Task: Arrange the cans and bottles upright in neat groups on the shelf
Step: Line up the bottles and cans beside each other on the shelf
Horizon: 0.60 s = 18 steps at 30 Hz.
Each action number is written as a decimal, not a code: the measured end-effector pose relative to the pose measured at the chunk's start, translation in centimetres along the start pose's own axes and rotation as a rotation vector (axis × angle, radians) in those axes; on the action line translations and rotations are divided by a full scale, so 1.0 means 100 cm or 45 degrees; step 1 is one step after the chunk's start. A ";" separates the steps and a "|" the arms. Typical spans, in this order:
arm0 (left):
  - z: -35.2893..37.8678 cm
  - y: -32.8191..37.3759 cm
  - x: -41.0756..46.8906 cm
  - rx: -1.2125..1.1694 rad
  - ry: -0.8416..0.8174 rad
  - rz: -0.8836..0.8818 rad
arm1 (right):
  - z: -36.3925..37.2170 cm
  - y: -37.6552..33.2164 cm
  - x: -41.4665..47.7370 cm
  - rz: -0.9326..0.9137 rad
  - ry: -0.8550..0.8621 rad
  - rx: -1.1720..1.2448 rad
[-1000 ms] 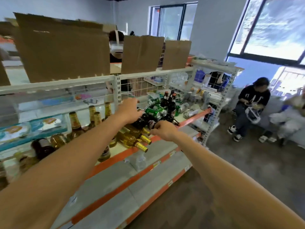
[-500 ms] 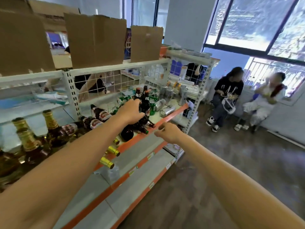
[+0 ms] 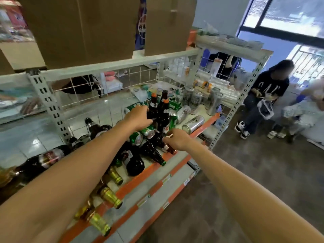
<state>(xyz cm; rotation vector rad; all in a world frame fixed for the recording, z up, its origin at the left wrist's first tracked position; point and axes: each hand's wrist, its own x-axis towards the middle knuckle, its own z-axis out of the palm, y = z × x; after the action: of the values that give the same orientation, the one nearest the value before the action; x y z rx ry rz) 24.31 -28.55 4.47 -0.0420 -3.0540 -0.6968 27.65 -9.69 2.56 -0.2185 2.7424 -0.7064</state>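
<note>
Three dark bottles stand upright in a cluster mid-shelf on the orange-edged shelf. My left hand grips the leftmost upright dark bottle at its body. My right hand curls over the neck of a lying dark bottle at the shelf's front. Green cans lie between my hands. More dark bottles lie in front, and gold-foil bottles lie to the near left. A silver can lies to the right, with upright silver cans behind it.
A wire mesh back panel closes the shelf behind the bottles. Cardboard sheets stand on the top shelf. Lower shelves jut out beneath. Two people sit to the right, one in dark clothes, on open grey floor.
My view moved right along the shelf, from the gold-foil bottles to the dark bottles and cans. My left hand reached onto an upright bottle; my right hand came down on a lying bottle's neck.
</note>
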 end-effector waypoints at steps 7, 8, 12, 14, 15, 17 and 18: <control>0.025 -0.037 0.045 0.052 -0.062 -0.153 | 0.031 -0.004 0.083 -0.036 -0.015 0.048; 0.029 -0.041 0.048 0.050 -0.067 -0.167 | 0.037 -0.005 0.092 -0.042 0.000 0.048; 0.041 -0.060 0.059 0.019 -0.116 -0.224 | 0.057 -0.013 0.119 -0.048 0.001 0.061; 0.044 -0.065 0.062 0.001 -0.137 -0.248 | 0.065 -0.014 0.130 -0.033 -0.018 0.053; 0.046 -0.067 0.063 -0.011 -0.140 -0.261 | 0.069 -0.014 0.135 -0.022 -0.026 0.053; 0.049 -0.070 0.063 -0.033 -0.144 -0.279 | 0.075 -0.013 0.142 -0.018 -0.028 0.042; 0.051 -0.072 0.064 -0.037 -0.148 -0.278 | 0.077 -0.013 0.144 -0.016 -0.023 0.045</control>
<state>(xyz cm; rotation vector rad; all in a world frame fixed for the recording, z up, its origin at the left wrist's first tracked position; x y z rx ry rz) 17.72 -32.66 -3.10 0.2636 -3.1916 -0.7751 16.60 -17.37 -6.80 -0.2331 2.7113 -0.7521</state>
